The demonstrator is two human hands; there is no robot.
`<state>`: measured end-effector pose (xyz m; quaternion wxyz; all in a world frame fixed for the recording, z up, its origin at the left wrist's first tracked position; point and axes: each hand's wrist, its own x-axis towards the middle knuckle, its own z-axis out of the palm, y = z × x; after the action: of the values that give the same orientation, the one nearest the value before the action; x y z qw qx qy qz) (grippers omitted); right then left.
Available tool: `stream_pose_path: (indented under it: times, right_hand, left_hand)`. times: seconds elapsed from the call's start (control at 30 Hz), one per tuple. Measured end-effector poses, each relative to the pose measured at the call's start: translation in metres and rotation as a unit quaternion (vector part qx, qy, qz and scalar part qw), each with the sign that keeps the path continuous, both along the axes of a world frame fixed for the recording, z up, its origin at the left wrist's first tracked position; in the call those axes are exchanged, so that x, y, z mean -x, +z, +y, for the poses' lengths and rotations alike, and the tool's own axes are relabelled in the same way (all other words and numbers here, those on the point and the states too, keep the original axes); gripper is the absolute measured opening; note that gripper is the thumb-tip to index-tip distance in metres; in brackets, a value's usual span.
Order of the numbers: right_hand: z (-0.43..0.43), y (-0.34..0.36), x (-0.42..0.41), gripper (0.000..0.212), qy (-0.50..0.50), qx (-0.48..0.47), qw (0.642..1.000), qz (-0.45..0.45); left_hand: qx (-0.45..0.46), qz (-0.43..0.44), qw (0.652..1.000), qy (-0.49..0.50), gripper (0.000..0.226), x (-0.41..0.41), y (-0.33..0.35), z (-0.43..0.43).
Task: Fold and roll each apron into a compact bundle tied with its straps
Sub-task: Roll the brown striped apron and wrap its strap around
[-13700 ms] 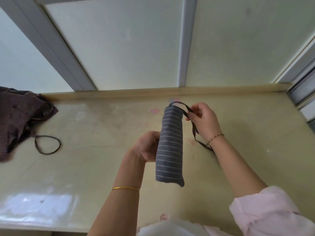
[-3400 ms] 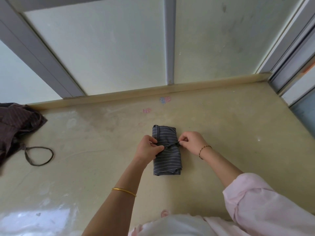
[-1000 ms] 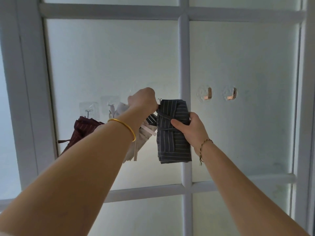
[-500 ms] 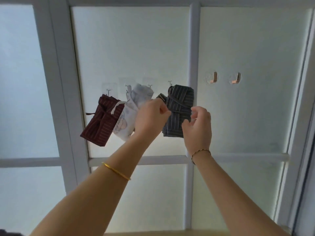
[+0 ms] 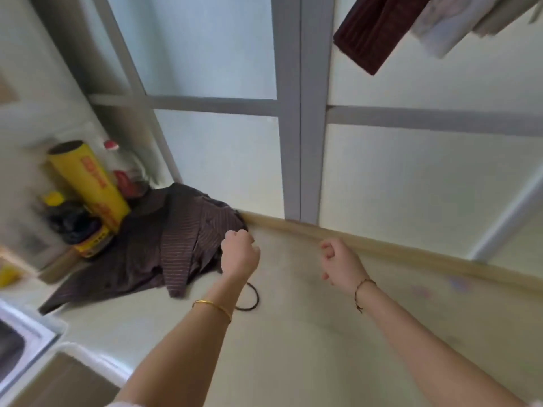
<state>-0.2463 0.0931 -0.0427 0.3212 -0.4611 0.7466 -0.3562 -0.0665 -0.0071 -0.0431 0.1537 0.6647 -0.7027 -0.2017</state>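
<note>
A crumpled brown striped apron point(image 5: 176, 242) lies on the pale counter point(image 5: 293, 348) at the left, against the window sill. Its dark strap loop point(image 5: 252, 301) curls on the counter just behind my left wrist. My left hand point(image 5: 239, 254) hovers at the apron's right edge, curled into a fist and holding nothing. My right hand point(image 5: 338, 261) hangs over the counter further right, fingers loosely curled and empty. At the top right hang a rolled maroon bundle point(image 5: 374, 27) and a white bundle point(image 5: 440, 27); the grey striped bundle is out of view.
A yellow cling-film roll point(image 5: 88, 183), bottles and a dark bag point(image 5: 69, 221) crowd the counter's left corner behind the apron. A sink edge point(image 5: 20, 342) shows at the lower left. A wooden sill point(image 5: 382, 251) and frosted window panes back the counter.
Both hands let go of the grey striped bundle hung on the hook and came down over the counter. The view swung down and left to the brown apron.
</note>
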Motion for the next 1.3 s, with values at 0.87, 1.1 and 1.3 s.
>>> stream_pose_path:
  times: [0.87,1.1,1.3]
  right_hand:
    - [-0.125,-0.029,-0.171,0.058,-0.017,0.101,0.976,-0.193]
    - [-0.099,0.001,-0.079,0.028,-0.434,0.204,0.754,-0.449]
    - [-0.032,-0.043,-0.004,0.034,-0.563,0.117,0.709,-0.408]
  left_hand:
    - [-0.175,0.342,0.883,-0.268,0.013,-0.058,0.081,-0.098]
    - [-0.151,0.341,0.855,-0.361,0.019,0.011,0.105,-0.044]
    - [-0.179,-0.051,0.884,-0.428,0.077,-0.014,0.034,-0.063]
